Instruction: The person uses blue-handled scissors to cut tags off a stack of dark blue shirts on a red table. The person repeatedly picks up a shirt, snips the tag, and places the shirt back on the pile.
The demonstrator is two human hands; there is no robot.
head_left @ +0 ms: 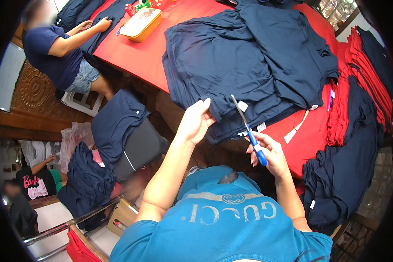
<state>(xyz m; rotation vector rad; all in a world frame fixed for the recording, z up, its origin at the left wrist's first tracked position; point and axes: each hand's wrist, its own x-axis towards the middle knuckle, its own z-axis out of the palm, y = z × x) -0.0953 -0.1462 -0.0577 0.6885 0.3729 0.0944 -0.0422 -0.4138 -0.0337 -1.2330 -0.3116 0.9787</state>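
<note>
Dark navy shirts (231, 52) lie spread in a stack on the red-covered table in front of me. With thumb and fingers closed, my left hand (196, 120) pinches the near edge of the top shirt's cloth. My right hand (268, 153) grips blue-handled scissors (258, 150), their blades pointing up and away over the cloth. A small white tag (243, 106) shows right beside the blade tips. Another white label (261, 127) sits at the near edge of the stack, close to the scissors' pivot.
A yellow lidded container (142, 25) stands toward the back of the red table (126, 56). Red and navy garments (349, 100) hang at the right. Navy shirts cover a dark chair (139, 144) at left. A person (59, 48) handles navy cloth at the far left; another person (37, 181) sits lower left.
</note>
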